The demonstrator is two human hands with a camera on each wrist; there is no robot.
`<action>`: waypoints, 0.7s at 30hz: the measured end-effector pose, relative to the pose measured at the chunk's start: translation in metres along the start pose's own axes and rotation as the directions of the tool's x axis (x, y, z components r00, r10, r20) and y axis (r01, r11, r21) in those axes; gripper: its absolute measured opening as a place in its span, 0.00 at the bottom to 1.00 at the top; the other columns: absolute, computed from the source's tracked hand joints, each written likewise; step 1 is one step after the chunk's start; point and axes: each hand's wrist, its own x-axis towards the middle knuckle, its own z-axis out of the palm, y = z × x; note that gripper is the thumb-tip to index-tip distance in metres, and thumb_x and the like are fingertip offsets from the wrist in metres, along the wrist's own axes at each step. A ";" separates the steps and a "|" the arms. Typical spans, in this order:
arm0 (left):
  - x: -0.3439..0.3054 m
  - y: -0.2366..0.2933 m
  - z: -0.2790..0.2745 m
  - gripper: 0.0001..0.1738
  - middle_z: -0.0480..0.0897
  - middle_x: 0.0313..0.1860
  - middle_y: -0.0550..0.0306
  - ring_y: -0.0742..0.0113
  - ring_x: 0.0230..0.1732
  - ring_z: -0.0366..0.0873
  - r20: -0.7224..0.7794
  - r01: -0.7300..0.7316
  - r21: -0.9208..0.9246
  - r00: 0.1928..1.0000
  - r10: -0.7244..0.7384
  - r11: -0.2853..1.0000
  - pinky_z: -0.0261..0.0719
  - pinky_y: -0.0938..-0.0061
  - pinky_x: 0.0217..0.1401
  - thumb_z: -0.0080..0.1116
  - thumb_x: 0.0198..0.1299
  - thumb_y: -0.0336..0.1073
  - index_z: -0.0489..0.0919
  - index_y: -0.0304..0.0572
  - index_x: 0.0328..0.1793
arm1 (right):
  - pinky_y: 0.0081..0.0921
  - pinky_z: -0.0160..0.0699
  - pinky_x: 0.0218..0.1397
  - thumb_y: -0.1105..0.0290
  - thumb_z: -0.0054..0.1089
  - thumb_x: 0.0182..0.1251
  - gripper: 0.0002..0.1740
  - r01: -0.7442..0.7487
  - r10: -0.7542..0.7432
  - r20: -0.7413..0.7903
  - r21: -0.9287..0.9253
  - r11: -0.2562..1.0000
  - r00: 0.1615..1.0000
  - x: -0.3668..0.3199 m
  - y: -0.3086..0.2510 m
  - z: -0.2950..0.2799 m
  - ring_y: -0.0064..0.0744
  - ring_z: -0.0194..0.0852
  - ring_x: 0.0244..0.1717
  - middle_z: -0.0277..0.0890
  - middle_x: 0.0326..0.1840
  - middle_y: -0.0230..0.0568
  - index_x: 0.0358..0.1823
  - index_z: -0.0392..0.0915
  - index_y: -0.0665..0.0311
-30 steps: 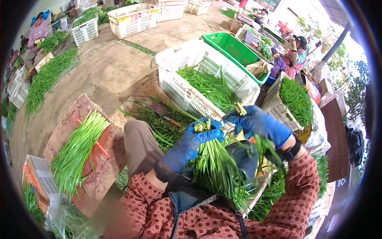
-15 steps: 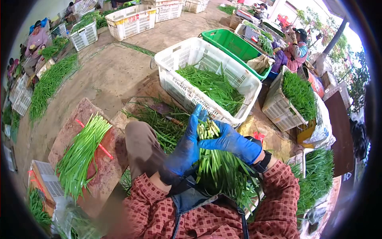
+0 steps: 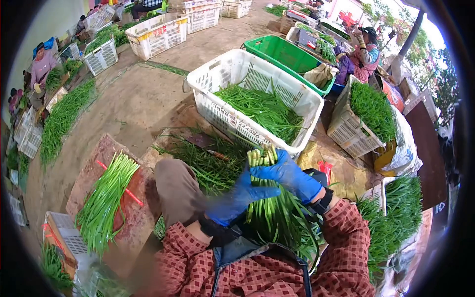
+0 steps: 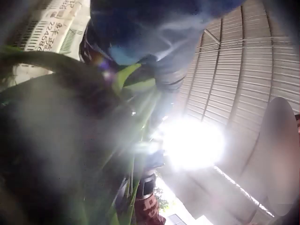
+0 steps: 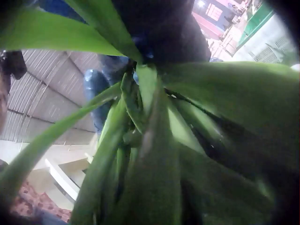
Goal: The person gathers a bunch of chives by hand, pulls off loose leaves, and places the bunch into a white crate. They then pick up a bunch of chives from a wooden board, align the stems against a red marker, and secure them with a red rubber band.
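A bunch of garlic chives [image 3: 269, 210], its pale cut ends [image 3: 262, 157] up and its leaves hanging down, stands over the person's lap. The blue-gloved right hand [image 3: 288, 174] grips it just below the cut ends, thumb across the stalks. Lower down, the left hand [image 3: 236, 197], also in a blue glove and blurred, lies against the stalks with its fingers straight across them. Broad green leaves [image 5: 154, 154] fill the right wrist view and hide most of the grip. In the left wrist view a dark blue glove [image 4: 145, 33] shows above blurred leaves.
Ahead stands a white crate [image 3: 208, 94] partly filled with chives, with a green crate [image 3: 262, 47] behind it. On a board [image 3: 141, 198] at the left lies another bunch [image 3: 106, 203] across a red strip [image 3: 133, 195]. A knife [image 3: 217, 154] rests on loose leaves. Full crates line the right.
The hands came together, merging the right hand's few stalks with the left hand's bunch. The right hand then took the grip near the cut ends, while the left slid down from beside them.
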 end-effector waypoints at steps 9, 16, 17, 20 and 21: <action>0.005 0.016 0.003 0.29 0.80 0.49 0.55 0.63 0.50 0.78 -0.043 0.043 -0.085 0.998 -0.047 0.995 0.77 0.67 0.56 0.60 0.51 0.21 0.70 0.34 0.62 | 0.15 0.73 0.41 0.70 0.70 0.55 0.33 0.005 -0.002 -0.073 0.050 0.999 0.997 -0.005 -0.032 -0.017 0.15 0.74 0.40 0.78 0.50 0.31 0.64 0.69 0.60; 0.003 0.012 -0.002 0.28 0.80 0.44 0.48 0.49 0.52 0.78 -0.112 0.137 -0.384 0.975 -0.193 0.913 0.77 0.54 0.57 0.61 0.50 0.25 0.68 0.33 0.60 | 0.11 0.63 0.25 0.64 0.66 0.59 0.17 -0.161 0.152 -0.074 -0.126 0.979 0.986 -0.018 -0.050 -0.041 0.10 0.69 0.27 0.82 0.38 0.27 0.50 0.81 0.59; 0.003 0.012 -0.005 0.27 0.80 0.44 0.50 0.53 0.51 0.79 -0.125 0.112 -0.398 0.977 -0.175 0.910 0.78 0.58 0.57 0.62 0.51 0.26 0.69 0.35 0.59 | 0.11 0.64 0.26 0.65 0.66 0.60 0.18 -0.152 0.144 -0.072 -0.117 0.982 0.987 -0.018 -0.050 -0.041 0.10 0.70 0.29 0.82 0.38 0.27 0.51 0.81 0.60; 0.004 0.037 -0.008 0.24 0.79 0.40 0.54 0.54 0.47 0.80 -0.181 0.014 -0.489 0.977 -0.117 0.872 0.78 0.55 0.54 0.62 0.51 0.26 0.71 0.40 0.55 | 0.12 0.65 0.27 0.65 0.64 0.61 0.17 -0.121 0.115 -0.062 -0.108 0.987 0.991 -0.013 -0.050 -0.046 0.12 0.73 0.32 0.83 0.38 0.28 0.51 0.81 0.60; 0.007 0.041 -0.018 0.23 0.79 0.39 0.55 0.54 0.46 0.80 -0.211 -0.051 -0.506 0.975 -0.066 0.861 0.78 0.54 0.54 0.62 0.50 0.26 0.71 0.41 0.55 | 0.11 0.65 0.24 0.66 0.63 0.61 0.16 -0.083 0.079 -0.041 -0.104 0.991 0.996 -0.010 -0.047 -0.051 0.12 0.73 0.28 0.83 0.37 0.28 0.50 0.81 0.61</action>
